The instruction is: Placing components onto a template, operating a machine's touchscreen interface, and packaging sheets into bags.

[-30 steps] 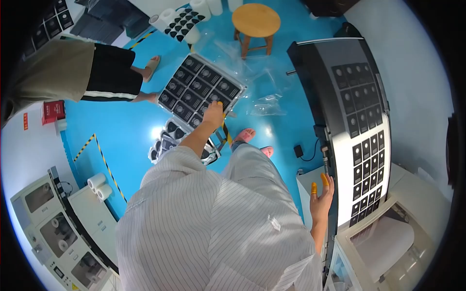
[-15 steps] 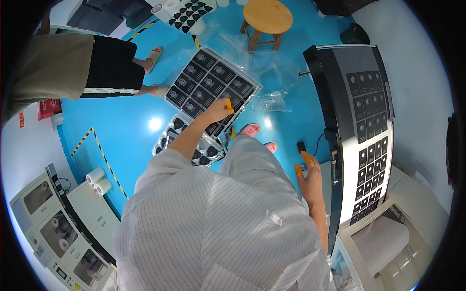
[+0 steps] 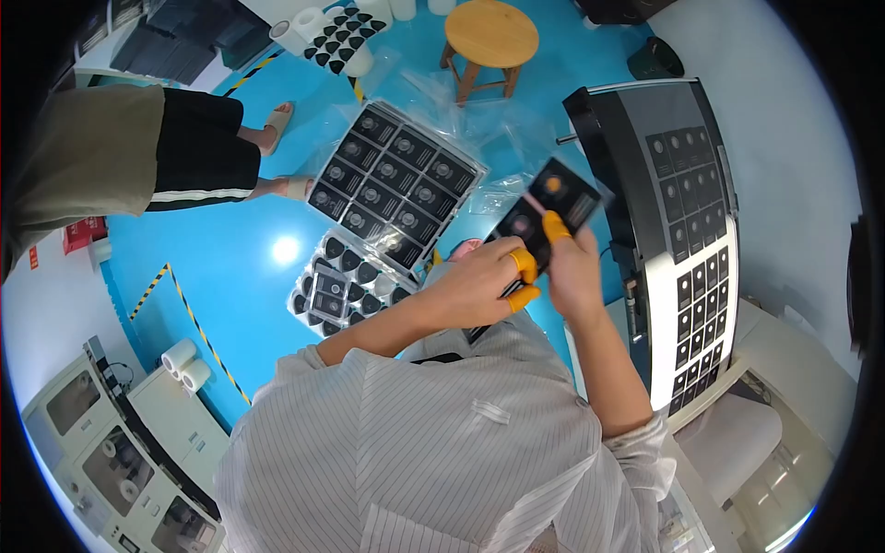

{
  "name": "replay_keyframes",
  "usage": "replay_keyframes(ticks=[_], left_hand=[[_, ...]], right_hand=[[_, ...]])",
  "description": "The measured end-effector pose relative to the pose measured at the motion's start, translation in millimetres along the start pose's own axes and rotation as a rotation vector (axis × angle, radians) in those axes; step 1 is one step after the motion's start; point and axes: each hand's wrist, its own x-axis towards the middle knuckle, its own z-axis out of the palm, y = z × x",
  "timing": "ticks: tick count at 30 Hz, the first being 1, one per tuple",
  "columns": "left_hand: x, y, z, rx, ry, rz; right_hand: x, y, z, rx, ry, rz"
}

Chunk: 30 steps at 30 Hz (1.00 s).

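Since half a second ago your left hand (image 3: 479, 281) has come up off the tray on the floor, and your right hand (image 3: 567, 267) has swung in from beside the panel to meet it in front of your chest. Both now close on the same black cards (image 3: 551, 205), a small fanned stack held in the air. Your left thumb and fingers, capped in orange finger cots (image 3: 524, 267), pinch the lower end; your right hand grips the upper part with a capped finger laid across the face. The stack's top edge is blurred, so you cannot count the cards.

Straight below them on the blue floor (image 3: 235, 276) lies the tray of black cards (image 3: 396, 189) in clear wrap, tilted, its near corner overlapping a second, smaller tray (image 3: 336, 286) just beside your foot. Loose clear plastic film (image 3: 433, 97) spreads past its far edge toward the wooden stool (image 3: 490, 37).

On your right, the slanted panel (image 3: 687, 230) carrying rows of black cards stands near your right forearm; its dark left edge runs just beside the held stack without touching. On your left another person's legs (image 3: 212, 161) stand well apart from the trays, with open floor between.
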Motion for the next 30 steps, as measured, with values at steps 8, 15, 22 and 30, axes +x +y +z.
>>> replay_keyframes(ticks=[8,15,22,30], left_hand=[[42,-109,18,-0.345,0.338,-0.402],[123,-103,63,-1.464,-0.258,-0.649],[162,-21,31,-1.097,-0.119,-0.136],[182,106,-9,-0.884,-0.100,0.170]], right_hand=[[-69,-83,-76,0.077,0.029,-0.304],[-127,-96,-115,0.182,0.121,-0.412],[-199,-99,-166,0.063,0.305,-0.580],[-256,-73,-196,0.230,0.437,-0.884]])
